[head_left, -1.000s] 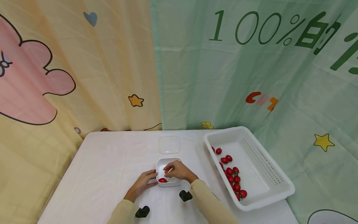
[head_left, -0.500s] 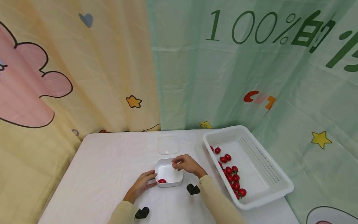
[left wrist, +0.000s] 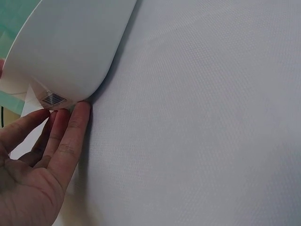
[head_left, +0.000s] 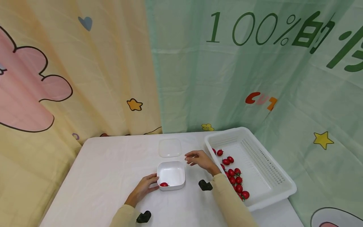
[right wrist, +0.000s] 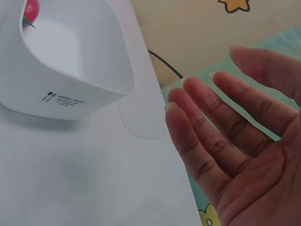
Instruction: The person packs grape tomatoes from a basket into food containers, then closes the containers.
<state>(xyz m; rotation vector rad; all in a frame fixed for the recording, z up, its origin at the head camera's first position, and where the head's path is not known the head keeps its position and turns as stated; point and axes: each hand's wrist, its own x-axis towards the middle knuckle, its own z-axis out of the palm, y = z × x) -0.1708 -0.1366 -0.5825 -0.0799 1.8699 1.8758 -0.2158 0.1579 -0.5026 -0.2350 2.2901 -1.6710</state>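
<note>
A small white square box stands on the table with one red cherry tomato in its near left corner. My left hand touches the box's left side; in the left wrist view its straight fingertips rest against the wall by a barcode sticker. To the right of the box, my right hand hovers over the table between box and basket. Its fingers are relaxed and hold nothing in the right wrist view.
A large white plastic basket stands at the right, with several cherry tomatoes along its left side. Behind the box lies a clear lid. Printed curtains hang behind the white table.
My right hand has risen out of the box and moved right toward the basket. My left hand stays at the box's side, and the tomato lies in the same corner.
</note>
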